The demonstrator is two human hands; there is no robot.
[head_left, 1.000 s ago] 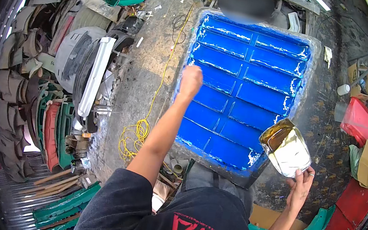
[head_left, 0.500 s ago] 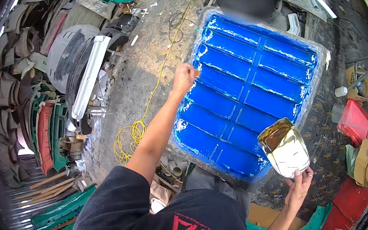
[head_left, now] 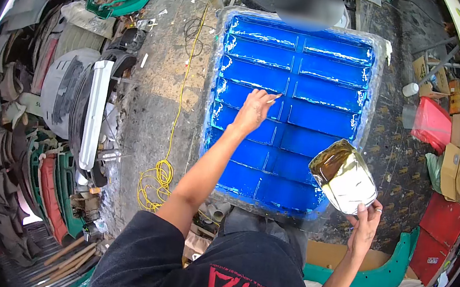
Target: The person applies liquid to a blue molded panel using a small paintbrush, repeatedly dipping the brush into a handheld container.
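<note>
Left hand (head_left: 253,110): fingers closed on a small pale tool (head_left: 273,99), its darker tip pointing right. Type of tool hard to read at this scale; perhaps a short brush. Position: over the blue panel (head_left: 314,120), left of its central rib (head_left: 290,86). Contact with the surface cannot be told from this angle.

Right hand (head_left: 367,221): gripping the near end of a metal tin (head_left: 346,176), thumb against its outer wall. Tin tilted, open top partly visible, brownish inside. In view it overlaps the panel's near right corner.

Panel: directly ahead of the person, divided by ribs into shallow bays, white streaks along many of them. Rough grey rim (head_left: 370,109) around it. Open room between the two hands, over the right-hand bays.

Left side: worn floor (head_left: 150,110) between the rim and a white strip (head_left: 95,114); a yellow cord (head_left: 162,174) lies there, coiled near the left forearm.

Right side: dark floor beyond the rim, then red plastic (head_left: 433,125) and a cardboard box (head_left: 456,173). A curved green part (head_left: 377,282) sits near the right forearm.
</note>
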